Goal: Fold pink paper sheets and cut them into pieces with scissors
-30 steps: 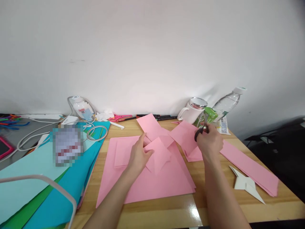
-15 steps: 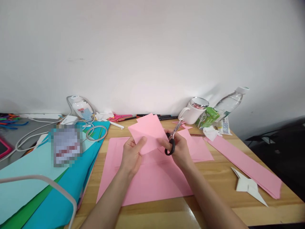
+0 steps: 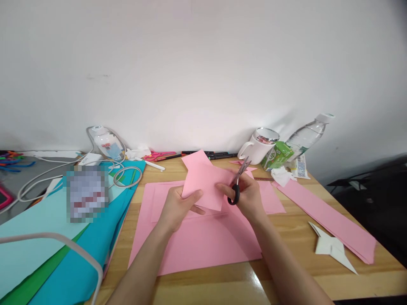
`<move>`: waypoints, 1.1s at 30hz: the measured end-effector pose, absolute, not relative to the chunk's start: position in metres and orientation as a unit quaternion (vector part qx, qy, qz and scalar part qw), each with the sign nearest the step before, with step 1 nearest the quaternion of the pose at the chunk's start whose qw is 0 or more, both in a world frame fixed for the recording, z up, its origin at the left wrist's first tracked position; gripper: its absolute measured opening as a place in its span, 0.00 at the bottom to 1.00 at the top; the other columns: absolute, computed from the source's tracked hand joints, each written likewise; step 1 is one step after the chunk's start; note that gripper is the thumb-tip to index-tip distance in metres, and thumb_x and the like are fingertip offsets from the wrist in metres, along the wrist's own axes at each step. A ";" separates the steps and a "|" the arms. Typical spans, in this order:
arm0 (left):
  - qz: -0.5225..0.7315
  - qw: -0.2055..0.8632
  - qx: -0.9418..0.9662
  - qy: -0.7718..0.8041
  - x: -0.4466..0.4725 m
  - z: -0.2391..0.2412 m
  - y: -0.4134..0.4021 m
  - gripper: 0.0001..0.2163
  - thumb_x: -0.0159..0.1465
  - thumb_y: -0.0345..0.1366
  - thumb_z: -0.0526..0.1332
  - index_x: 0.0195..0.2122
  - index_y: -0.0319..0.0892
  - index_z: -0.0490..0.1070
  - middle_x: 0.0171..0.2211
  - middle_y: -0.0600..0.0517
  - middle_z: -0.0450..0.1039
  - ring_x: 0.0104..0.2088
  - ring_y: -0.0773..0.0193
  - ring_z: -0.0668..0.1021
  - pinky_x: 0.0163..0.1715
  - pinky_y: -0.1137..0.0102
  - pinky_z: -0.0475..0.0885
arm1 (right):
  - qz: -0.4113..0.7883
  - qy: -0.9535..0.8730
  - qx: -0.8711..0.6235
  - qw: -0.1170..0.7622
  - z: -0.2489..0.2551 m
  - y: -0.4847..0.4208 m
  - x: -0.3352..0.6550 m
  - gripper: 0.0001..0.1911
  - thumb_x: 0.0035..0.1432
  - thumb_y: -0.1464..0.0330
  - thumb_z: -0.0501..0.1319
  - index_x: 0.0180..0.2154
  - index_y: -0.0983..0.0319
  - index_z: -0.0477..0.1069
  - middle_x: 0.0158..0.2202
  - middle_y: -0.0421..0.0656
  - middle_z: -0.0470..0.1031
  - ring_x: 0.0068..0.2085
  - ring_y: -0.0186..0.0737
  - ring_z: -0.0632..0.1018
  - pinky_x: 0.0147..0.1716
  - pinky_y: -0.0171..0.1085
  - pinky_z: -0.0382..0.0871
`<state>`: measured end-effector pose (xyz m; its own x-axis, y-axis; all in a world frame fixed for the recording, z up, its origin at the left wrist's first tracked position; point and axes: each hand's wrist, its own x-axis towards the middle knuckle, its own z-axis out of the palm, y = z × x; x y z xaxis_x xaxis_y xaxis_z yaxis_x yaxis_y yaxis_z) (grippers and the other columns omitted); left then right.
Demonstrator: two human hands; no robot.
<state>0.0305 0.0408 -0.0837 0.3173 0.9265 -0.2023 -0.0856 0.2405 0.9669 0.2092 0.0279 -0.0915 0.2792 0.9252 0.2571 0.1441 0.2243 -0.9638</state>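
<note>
1. The pink square is between my hands, over the larger pink sheets in the middle.
2. My left hand is part-closed, thumb on top of the square's left edge, a finger reaching beneath.
3. My right hand is curled around the scissors, thumb against the square's right side; blades point far.
4. A loose pinch could let the square slip; the blades, so near its edge, might nick it if my wrist turned.
5. The wooden table meets a pale wall on the far side; the mug stands far right.
</note>
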 end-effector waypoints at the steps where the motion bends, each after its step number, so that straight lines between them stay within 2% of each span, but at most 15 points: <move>1: 0.399 0.659 0.472 0.429 0.031 -0.083 0.041 0.14 0.53 0.39 0.66 0.36 0.34 0.77 0.34 0.46 0.78 0.29 0.60 0.78 0.24 0.67 0.77 | 0.331 -0.494 -0.522 0.611 -0.091 0.028 0.207 0.16 0.40 0.67 0.70 0.34 0.60 0.73 0.21 0.35 0.67 0.22 0.32 0.67 0.21 0.33 0.62; 4: 0.398 0.670 0.474 0.410 0.029 -0.083 0.041 0.16 0.54 0.40 0.65 0.40 0.35 0.76 0.38 0.45 0.78 0.34 0.57 0.78 0.27 0.66 0.78 | 0.347 -0.472 -0.498 0.639 -0.091 0.028 0.205 0.16 0.40 0.67 0.70 0.35 0.60 0.73 0.24 0.36 0.71 0.25 0.33 0.69 0.23 0.34 0.64; 8: 0.365 0.674 0.492 0.412 0.025 -0.083 0.042 0.18 0.55 0.41 0.65 0.43 0.35 0.75 0.40 0.43 0.77 0.31 0.58 0.79 0.28 0.65 0.78 | 0.362 -0.468 -0.498 0.634 -0.092 0.029 0.204 0.16 0.39 0.69 0.71 0.33 0.60 0.73 0.23 0.35 0.70 0.24 0.32 0.69 0.23 0.33 0.64; 12: 0.434 0.665 0.463 0.395 0.027 -0.081 0.040 0.16 0.55 0.41 0.64 0.39 0.34 0.75 0.36 0.44 0.78 0.29 0.58 0.79 0.23 0.66 0.78 | 0.357 -0.438 -0.514 0.646 -0.092 0.029 0.204 0.13 0.45 0.66 0.68 0.36 0.59 0.71 0.22 0.36 0.71 0.25 0.34 0.71 0.26 0.34 0.66; 14: 0.469 0.654 0.451 0.385 0.027 -0.079 0.040 0.15 0.56 0.41 0.64 0.38 0.34 0.74 0.32 0.45 0.78 0.25 0.58 0.79 0.20 0.66 0.76 | 0.378 -0.451 -0.516 0.623 -0.091 0.028 0.204 0.14 0.47 0.64 0.67 0.37 0.60 0.70 0.23 0.37 0.71 0.26 0.35 0.72 0.25 0.34 0.66; 19: 0.491 0.637 0.455 0.382 0.027 -0.077 0.039 0.14 0.56 0.40 0.63 0.35 0.32 0.74 0.25 0.44 0.77 0.22 0.57 0.79 0.17 0.69 0.74 | 0.473 -0.566 -0.463 0.492 -0.089 0.025 0.200 0.18 0.45 0.62 0.68 0.38 0.61 0.70 0.26 0.38 0.70 0.27 0.35 0.70 0.25 0.33 0.64; 25: 0.468 0.637 0.473 0.389 0.027 -0.078 0.039 0.13 0.58 0.40 0.62 0.32 0.31 0.74 0.20 0.44 0.77 0.20 0.56 0.79 0.14 0.69 0.72 | 0.514 -0.596 -0.419 0.452 -0.089 0.020 0.194 0.20 0.49 0.61 0.66 0.42 0.61 0.66 0.31 0.42 0.70 0.32 0.39 0.70 0.27 0.34 0.65; 29: 0.447 0.647 0.483 0.386 0.025 -0.080 0.039 0.13 0.58 0.40 0.61 0.34 0.31 0.75 0.20 0.44 0.77 0.20 0.56 0.79 0.13 0.69 0.72 | 0.512 -0.594 -0.417 0.460 -0.090 0.019 0.195 0.16 0.48 0.62 0.67 0.37 0.61 0.65 0.30 0.41 0.71 0.36 0.42 0.72 0.31 0.35 0.66; 33: 0.434 0.648 0.486 0.394 0.025 -0.080 0.039 0.13 0.58 0.39 0.62 0.34 0.31 0.75 0.20 0.45 0.77 0.19 0.56 0.79 0.14 0.68 0.73 | 0.511 -0.582 -0.416 0.477 -0.091 0.021 0.196 0.17 0.45 0.64 0.69 0.30 0.60 0.61 0.32 0.41 0.72 0.34 0.40 0.72 0.29 0.33 0.64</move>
<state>0.0248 0.0387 -0.0801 0.3124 0.9459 -0.0878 -0.1795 0.1495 0.9723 0.1965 0.0207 -0.0913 -0.1990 0.9714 0.1299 -0.0042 0.1317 -0.9913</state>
